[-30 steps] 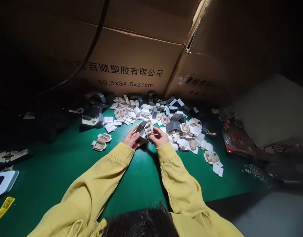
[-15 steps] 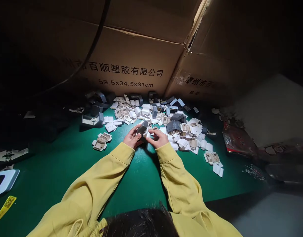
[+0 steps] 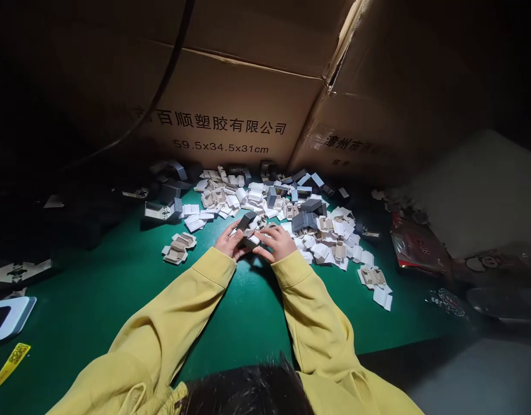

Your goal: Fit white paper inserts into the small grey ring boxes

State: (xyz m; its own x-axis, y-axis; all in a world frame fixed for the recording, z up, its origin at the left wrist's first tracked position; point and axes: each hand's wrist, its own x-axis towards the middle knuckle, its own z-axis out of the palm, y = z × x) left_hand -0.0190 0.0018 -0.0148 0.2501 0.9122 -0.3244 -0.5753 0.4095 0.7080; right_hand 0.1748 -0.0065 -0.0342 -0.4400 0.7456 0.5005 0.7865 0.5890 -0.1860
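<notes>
Here, nearest me, my yellow sleeves (image 3: 192, 311) run out over the green counter (image 3: 97, 288). My left hand (image 3: 230, 242) curls closed around a small grey box (image 3: 247, 221), holding it just above the counter with its lid tilted up. My right hand (image 3: 279, 242) meets it from the other side, fingers bent and pinching the box's lower part. Just beyond lies a loose pile of white and tan card pieces (image 3: 330, 239) with more grey boxes (image 3: 306, 219) among them. Behind, big brown cartons (image 3: 231, 109) wall off the counter.
</notes>
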